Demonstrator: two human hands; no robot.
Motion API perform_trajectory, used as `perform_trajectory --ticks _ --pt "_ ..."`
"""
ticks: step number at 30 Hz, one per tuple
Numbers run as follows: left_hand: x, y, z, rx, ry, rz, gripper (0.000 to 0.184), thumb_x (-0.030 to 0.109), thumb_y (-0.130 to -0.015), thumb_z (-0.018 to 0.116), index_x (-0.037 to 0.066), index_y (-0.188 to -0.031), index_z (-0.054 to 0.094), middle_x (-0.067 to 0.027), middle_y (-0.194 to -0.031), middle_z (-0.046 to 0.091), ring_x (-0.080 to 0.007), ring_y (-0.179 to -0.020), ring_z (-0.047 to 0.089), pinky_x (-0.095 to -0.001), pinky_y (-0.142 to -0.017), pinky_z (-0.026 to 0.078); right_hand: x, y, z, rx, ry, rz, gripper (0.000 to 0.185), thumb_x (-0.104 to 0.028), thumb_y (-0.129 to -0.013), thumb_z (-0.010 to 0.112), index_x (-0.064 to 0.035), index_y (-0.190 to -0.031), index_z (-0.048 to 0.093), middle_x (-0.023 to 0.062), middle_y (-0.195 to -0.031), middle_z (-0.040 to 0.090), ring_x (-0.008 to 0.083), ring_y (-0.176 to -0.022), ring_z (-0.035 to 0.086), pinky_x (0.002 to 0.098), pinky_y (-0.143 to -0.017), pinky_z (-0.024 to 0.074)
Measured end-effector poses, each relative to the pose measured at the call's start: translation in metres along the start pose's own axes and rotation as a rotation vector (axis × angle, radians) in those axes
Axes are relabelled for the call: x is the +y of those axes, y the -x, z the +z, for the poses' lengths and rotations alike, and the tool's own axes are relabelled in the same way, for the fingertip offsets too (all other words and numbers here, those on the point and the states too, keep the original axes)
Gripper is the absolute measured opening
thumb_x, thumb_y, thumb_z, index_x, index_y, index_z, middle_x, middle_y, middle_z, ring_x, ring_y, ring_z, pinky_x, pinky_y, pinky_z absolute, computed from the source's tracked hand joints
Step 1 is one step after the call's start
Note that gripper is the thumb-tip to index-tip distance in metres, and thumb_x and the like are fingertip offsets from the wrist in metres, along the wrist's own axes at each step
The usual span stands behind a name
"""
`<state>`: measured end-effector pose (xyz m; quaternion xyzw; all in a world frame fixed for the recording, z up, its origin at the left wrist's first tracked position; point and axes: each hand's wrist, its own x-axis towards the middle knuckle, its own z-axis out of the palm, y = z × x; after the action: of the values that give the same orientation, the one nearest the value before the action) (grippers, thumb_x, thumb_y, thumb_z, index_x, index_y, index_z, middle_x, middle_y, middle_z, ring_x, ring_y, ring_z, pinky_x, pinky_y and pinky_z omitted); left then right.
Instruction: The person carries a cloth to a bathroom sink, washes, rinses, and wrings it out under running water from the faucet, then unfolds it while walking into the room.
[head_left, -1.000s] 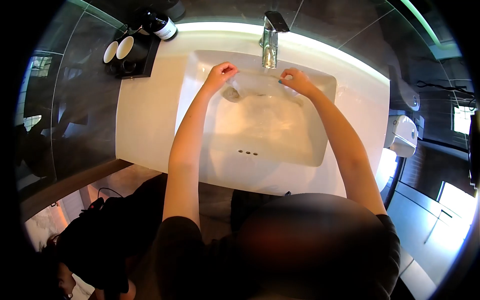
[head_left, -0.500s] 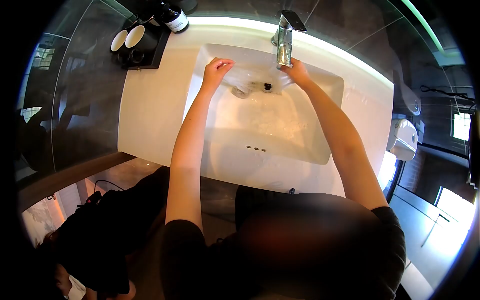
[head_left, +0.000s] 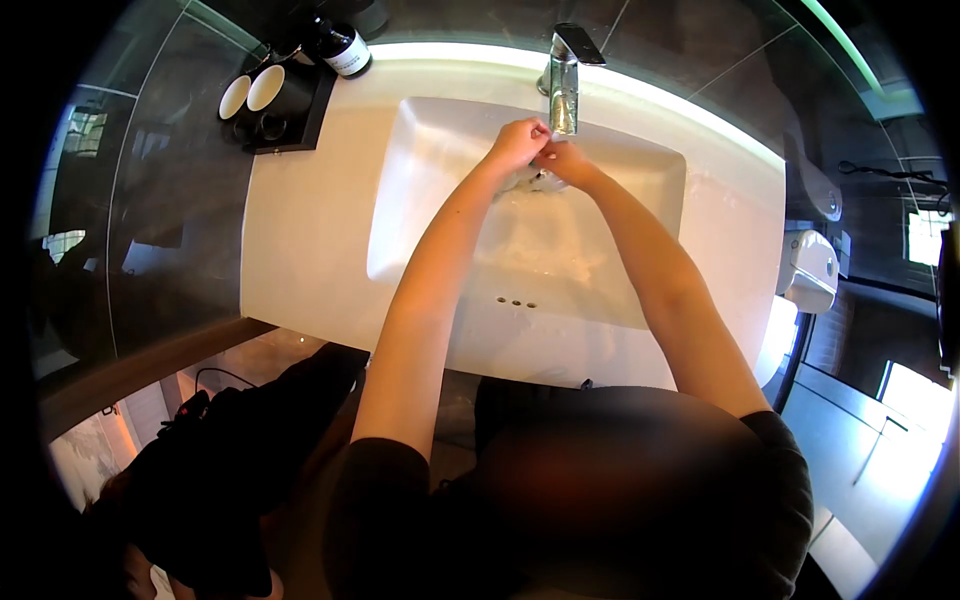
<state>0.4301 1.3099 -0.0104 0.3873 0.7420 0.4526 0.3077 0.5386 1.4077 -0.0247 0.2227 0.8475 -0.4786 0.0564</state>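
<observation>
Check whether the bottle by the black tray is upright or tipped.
Upright: the bottle stands base down by the black tray, its pale label facing the sink.

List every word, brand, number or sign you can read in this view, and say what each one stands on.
None can be read.
White label on the dark bottle: printed, but too small and blurred to read.
Faucet: no lettering can be made out.
</observation>
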Motion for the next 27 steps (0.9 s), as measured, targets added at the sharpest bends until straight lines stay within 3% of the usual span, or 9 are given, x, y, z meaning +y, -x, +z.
perform_trajectory --ticks 5,8,11,14,17,20,23,26,27 --pt "0.02 -0.006 -0.002 -0.131 -0.447 0.014 0.026 0.029 -0.072 0.063 0.005 -0.084 0.06 -0.0107 -0.075 0.062 -0.0242 -0.07 0.06 -0.0313 -0.064 0.047 0.002 0.013 -0.06 0.09 0.244 -0.09 0.022 -0.025 -0.072 0.061 -0.0058 -0.085 0.062 0.0117 -0.08 0.061 0.025 -0.076 0.058 0.035 -0.068 0.0451" --pt "0.034 -0.009 0.005 -0.137 -0.391 -0.018 0.024 0.026 -0.073 0.063 0.005 -0.084 0.06 -0.0104 -0.078 0.063 -0.022 -0.074 0.06 -0.0324 -0.065 0.047 0.002 0.015 -0.087 0.077 0.391 -0.187 0.023 -0.027 -0.072 0.06 -0.0061 -0.083 0.062 0.0116 -0.079 0.06 0.0253 -0.074 0.057 0.0356 -0.068 0.0448" --pt "0.017 -0.025 0.016 -0.18 0.116 0.147 0.023 0.026 -0.075 0.062 0.005 -0.084 0.059 -0.0098 -0.077 0.061 -0.0182 -0.072 0.059 -0.0322 -0.064 0.046 -0.007 0.022 -0.108 0.01 0.482 -0.167 0.027 -0.031 -0.071 0.06 -0.0072 -0.084 0.062 0.0111 -0.081 0.061 0.0257 -0.076 0.057 0.0354 -0.068 0.0447" --pt "0.0 -0.034 0.029 -0.252 0.409 0.223 0.02 0.023 -0.075 0.062 0.005 -0.084 0.059 -0.008 -0.073 0.06 -0.0151 -0.066 0.058 -0.0305 -0.062 0.046 0.006 0.022 -0.115 -0.08 0.506 -0.128 0.03 -0.033 -0.069 0.06 -0.0078 -0.084 0.062 0.0099 -0.081 0.061 0.0251 -0.078 0.058 0.0346 -0.07 0.0448" --pt "0.03 -0.017 0.027 -0.357 0.627 -0.121 0.017 0.022 -0.081 0.055 0.007 -0.074 0.051 -0.0019 -0.064 0.053 -0.013 -0.06 0.051 -0.0269 -0.06 0.042 0.008 0.026 -0.11 -0.211 0.483 -0.094 0.029 -0.032 -0.068 0.06 -0.0077 -0.083 0.063 0.0087 -0.08 0.062 0.0237 -0.079 0.059 0.0336 -0.071 0.0451" --pt "0.033 -0.018 0.023 -0.092 0.232 -0.136 0.013 0.019 -0.082 0.052 0.006 -0.079 0.054 -0.0028 -0.067 0.055 -0.0112 -0.059 0.049 -0.0256 -0.057 0.04 0.025 0.024 -0.091 -0.259 0.423 -0.016 0.025 -0.028 -0.069 0.059 -0.0068 -0.081 0.063 0.0084 -0.079 0.063 0.0219 -0.076 0.059 0.033 -0.07 0.0448" --pt "0.031 -0.012 0.006 0.089 0.045 0.245 0.014 0.018 -0.082 0.05 0.005 -0.083 0.057 -0.0099 -0.071 0.059 -0.0186 -0.067 0.056 -0.0335 -0.06 0.042 0.032 0.021 -0.079 -0.264 0.391 0.088 0.022 -0.024 -0.071 0.057 -0.005 -0.081 0.062 0.0089 -0.08 0.063 0.0199 -0.074 0.058 0.0327 -0.068 0.0442" --pt "0.005 -0.025 -0.01 0.015 -0.03 0.063 0.014 0.019 -0.081 0.052 0.007 -0.083 0.058 -0.0103 -0.071 0.06 -0.0201 -0.065 0.055 -0.0329 -0.06 0.042 0.034 0.017 -0.073 -0.244 0.344 0.023 0.02 -0.021 -0.072 0.058 -0.0047 -0.083 0.061 0.0085 -0.078 0.063 0.0185 -0.073 0.058 0.032 -0.067 0.0442" --pt "0.003 -0.022 -0.016 0.064 -0.044 0.089 0.015 0.02 -0.082 0.052 0.007 -0.083 0.059 -0.0068 -0.068 0.056 -0.0164 -0.063 0.052 -0.0303 -0.058 0.041 0.035 0.015 -0.073 -0.219 0.313 0.0 0.02 -0.021 -0.072 0.058 -0.0048 -0.083 0.062 0.0081 -0.078 0.063 0.0178 -0.072 0.057 0.0316 -0.067 0.0441"
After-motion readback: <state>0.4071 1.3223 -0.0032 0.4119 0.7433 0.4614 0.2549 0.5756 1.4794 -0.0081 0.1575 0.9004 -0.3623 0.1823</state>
